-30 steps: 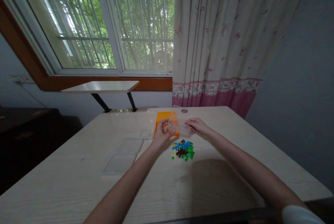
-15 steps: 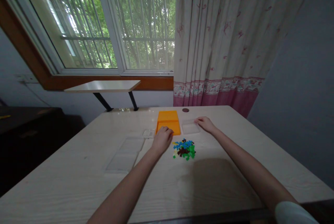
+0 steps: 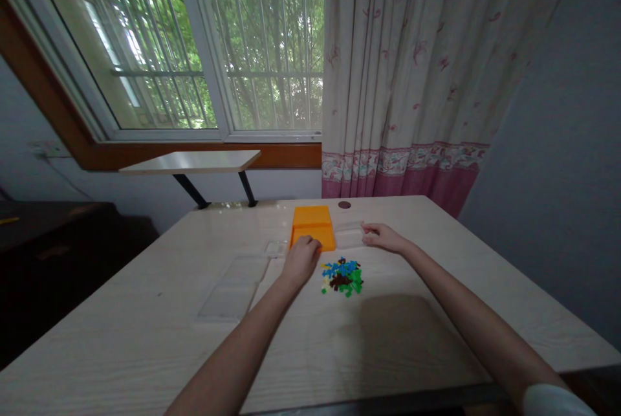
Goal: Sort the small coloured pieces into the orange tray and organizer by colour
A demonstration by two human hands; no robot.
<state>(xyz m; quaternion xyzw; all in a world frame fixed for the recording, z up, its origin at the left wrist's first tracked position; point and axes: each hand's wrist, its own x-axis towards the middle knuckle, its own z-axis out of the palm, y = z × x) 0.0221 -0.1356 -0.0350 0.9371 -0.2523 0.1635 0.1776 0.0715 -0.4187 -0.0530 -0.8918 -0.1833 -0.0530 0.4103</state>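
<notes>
An orange plastic case (image 3: 312,216) lies opened out flat towards the back of the table. My left hand (image 3: 305,254) rests over its front edge with curled fingers, hiding part of the near half. Just right of the case is a clear shallow plastic box (image 3: 348,235). The thumb and fingers of my right hand (image 3: 383,237) hold its right side; its outline is faint. In front of both lies a loose pile of small plastic pieces (image 3: 343,275) in blue, green, dark brown and pale yellow. Neither hand touches the pile.
Left of my left hand lie a small clear box (image 3: 276,248) and a larger clear hinged case (image 3: 233,286), opened flat. A raised shelf (image 3: 194,161) on black legs stands at the table's back left. A round dark disc (image 3: 344,205) sits near the back edge.
My right hand has shifted from the far right corner of the clear box to its right side, thumb and fingers now spread across it. My left hand has barely moved.
</notes>
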